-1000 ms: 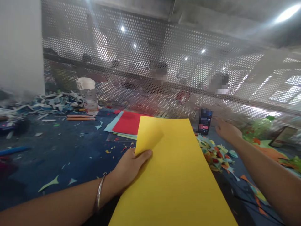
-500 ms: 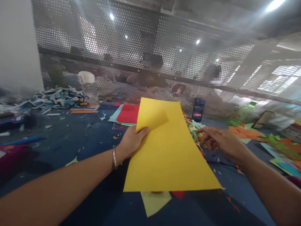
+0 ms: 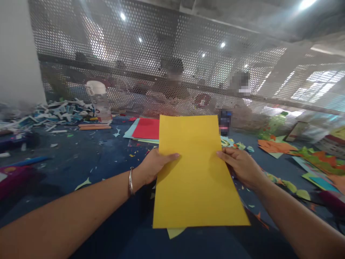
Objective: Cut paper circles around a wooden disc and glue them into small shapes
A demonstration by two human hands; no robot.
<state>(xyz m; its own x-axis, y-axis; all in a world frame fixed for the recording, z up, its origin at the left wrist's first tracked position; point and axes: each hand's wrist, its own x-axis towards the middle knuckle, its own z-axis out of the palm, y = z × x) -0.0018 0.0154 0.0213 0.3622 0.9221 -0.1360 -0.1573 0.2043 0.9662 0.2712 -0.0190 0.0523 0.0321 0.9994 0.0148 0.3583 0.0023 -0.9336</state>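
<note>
A sheet of yellow paper (image 3: 195, 187) is held up in front of me above the dark blue table, its near edge toward me. My left hand (image 3: 156, 163) grips its left edge, thumb on top and fingers hidden beneath. On the opposite edge, my right hand (image 3: 239, 163) pinches the paper between thumb and fingers. Below the sheet's near edge, a pale yellow-green paper piece (image 3: 174, 232) peeks out. Just beyond the left hand lies a stack of coloured sheets with a red sheet (image 3: 147, 128) on top.
Paper scraps (image 3: 64, 113) pile up at the far left, near a clear bottle with a white lid (image 3: 101, 102) and orange pencils (image 3: 94, 127). A phone (image 3: 225, 121) stands behind the sheet. Orange paper (image 3: 276, 146) and a green bottle (image 3: 277, 122) are at right. A perforated metal screen (image 3: 129, 54) rises behind.
My right hand has come in from the right and taken hold of the yellow paper's right edge. The sheet now sits straighter, and its near end has swung slightly.
</note>
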